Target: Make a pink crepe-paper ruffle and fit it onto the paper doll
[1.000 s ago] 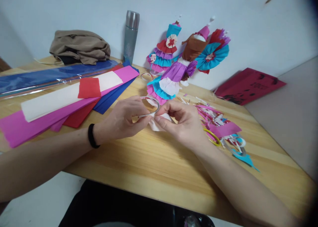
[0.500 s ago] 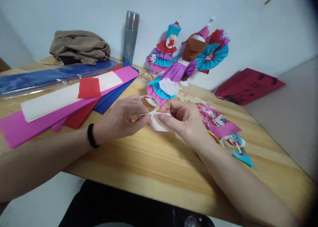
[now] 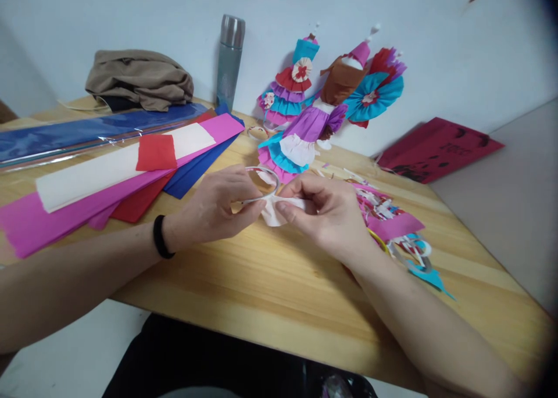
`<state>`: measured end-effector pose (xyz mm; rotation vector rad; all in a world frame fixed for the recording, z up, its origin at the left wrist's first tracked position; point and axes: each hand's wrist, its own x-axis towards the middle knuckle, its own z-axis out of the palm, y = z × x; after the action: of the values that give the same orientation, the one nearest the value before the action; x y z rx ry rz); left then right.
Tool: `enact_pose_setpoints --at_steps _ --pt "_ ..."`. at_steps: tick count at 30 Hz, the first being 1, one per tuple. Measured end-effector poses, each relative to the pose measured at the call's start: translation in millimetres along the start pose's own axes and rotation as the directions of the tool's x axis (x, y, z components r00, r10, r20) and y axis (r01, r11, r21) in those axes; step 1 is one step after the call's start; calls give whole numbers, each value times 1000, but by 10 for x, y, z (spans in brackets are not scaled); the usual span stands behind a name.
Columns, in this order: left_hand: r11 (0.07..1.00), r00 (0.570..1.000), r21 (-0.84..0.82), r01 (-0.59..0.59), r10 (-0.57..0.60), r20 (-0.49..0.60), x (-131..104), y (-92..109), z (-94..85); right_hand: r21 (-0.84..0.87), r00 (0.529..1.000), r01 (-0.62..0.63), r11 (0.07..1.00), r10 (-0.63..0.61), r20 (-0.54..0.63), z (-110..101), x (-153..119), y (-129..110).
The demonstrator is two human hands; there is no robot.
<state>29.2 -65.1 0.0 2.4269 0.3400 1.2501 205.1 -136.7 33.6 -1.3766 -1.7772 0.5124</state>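
At the centre of the frame, the left hand grips a pale ring between thumb and fingers; the right hand, curled nearly closed, pinches white paper at the ring's lower right edge.

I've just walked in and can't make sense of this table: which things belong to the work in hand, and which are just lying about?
Work in hand:
pale ring, held by the left hand
white crinkled piece, pinched by the right hand
perhaps the stacked coloured sheets

Apparently just lying about:
flask
brown cloth
dark red packet
coloured scraps
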Motion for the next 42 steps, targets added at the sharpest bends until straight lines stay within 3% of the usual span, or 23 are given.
enact_pose_setpoints --at_steps 4,15,22,29,32,35,37,39,40,42 --pt "1000 1000 8 -6 6 1 -4 0 -1 -137 999 45 990 -46 -10 11 -43 -19" --pt "1000 1000 13 -15 15 5 -13 2 4 -40 1000 31 999 -31 -4 43 -30 3" --pt "1000 1000 -15 -11 11 23 -13 20 -3 131 997 -65 989 68 -20 76 -26 55" --pt "999 999 -29 -21 22 46 -20 -7 10 294 984 -173 940 149 102 102 -19 95" --pt "999 999 15 -36 36 8 -21 -35 5 352 975 -218 910 192 108 98 -4 110" --pt "997 994 51 -61 65 -91 -7 -61 -17 449 965 -248 859 262 30 80 28 119" --pt "996 970 5 90 -87 -226 6 -72 -30 522 950 -250 815 311 -29 70 53 118" --pt "917 871 -180 356 -395 -293 14 -72 -28 593 935 -243 768 349 -69 68 76 111" --pt "835 814 -291 466 -534 -229 12 -67 -18 621 927 -238 747 365 -84 72 85 106" --pt "637 739 -463 616 -672 57 -3 -45 22 665 913 -229 711 393 -106 89 91 100"
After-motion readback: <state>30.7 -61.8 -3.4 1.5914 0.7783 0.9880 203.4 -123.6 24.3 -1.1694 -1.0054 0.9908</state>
